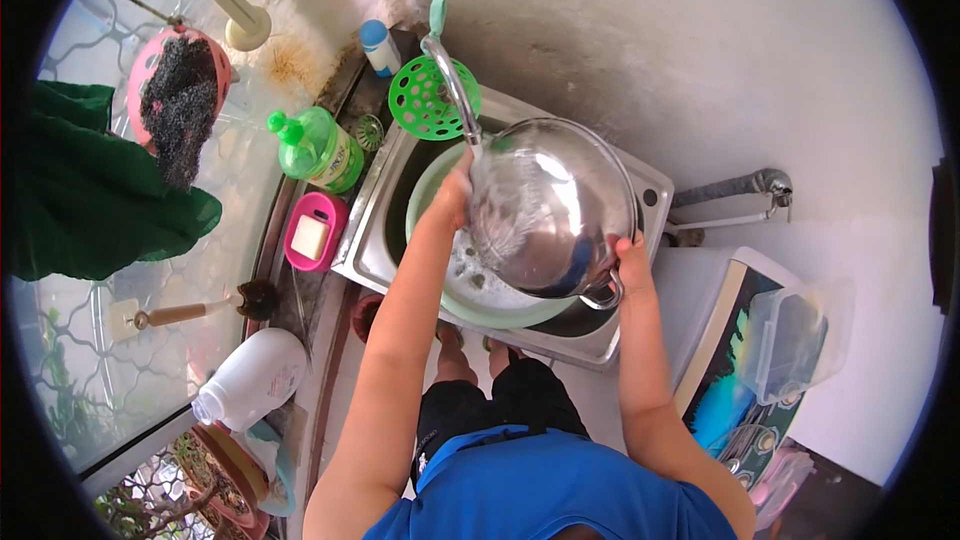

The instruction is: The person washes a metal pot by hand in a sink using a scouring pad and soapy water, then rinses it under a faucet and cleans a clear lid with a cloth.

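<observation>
A shiny stainless-steel pot (555, 202) with loop handles is tilted above the sink, held in both my hands. My left hand (454, 191) grips its left side close under the faucet spout, its fingers partly hidden. My right hand (634, 262) grips the rim beside the loop handle at the lower right. From the chrome faucet (454, 82), water runs down onto the pot's metal surface. Below it, a pale green basin (424, 199) of sudsy water stands in the stainless-steel sink (367, 240), partly covered by the pot.
A green perforated strainer (412, 101) hangs by the faucet. Along the left ledge stand a green soap bottle (322, 154), a pink soap dish (319, 202) with a bar, and a white jug (259, 375). A clear plastic container (787, 345) is at right, near a wall pipe (720, 191).
</observation>
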Demonstrator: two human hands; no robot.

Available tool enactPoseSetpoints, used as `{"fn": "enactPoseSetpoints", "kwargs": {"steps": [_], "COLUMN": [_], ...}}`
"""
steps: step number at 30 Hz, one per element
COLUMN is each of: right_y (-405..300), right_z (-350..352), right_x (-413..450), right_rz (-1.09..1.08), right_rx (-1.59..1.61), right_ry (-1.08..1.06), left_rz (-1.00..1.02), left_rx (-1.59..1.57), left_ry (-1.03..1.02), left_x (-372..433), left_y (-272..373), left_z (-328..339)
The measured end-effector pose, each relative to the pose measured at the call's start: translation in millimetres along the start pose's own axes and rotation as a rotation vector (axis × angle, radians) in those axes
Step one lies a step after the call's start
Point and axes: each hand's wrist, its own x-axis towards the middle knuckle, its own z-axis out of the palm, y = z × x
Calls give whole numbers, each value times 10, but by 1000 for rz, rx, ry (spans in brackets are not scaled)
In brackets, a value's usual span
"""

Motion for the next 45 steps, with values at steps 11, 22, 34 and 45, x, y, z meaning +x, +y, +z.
{"fn": "enactPoseSetpoints", "kwargs": {"steps": [11,22,34,45], "right_y": [-346,-159,-969,-904], "right_z": [430,93,-71,62], "right_x": [-274,-257,-160,31], "right_rz": [-597,-964,-957,-1047], "right_rx": [-1517,-1710,-1892,-1787], "right_ry": [-1033,-1101,-897,-861], "left_rz": [-90,170,885,609], "left_rx": [-318,200,1226,292], "left_ry": [-224,137,-213,8], "left_x": [-179,-171,-352,-102], "left_y": [-50,116,64,59], "left_z": [-49,-133,-18,-65]}}
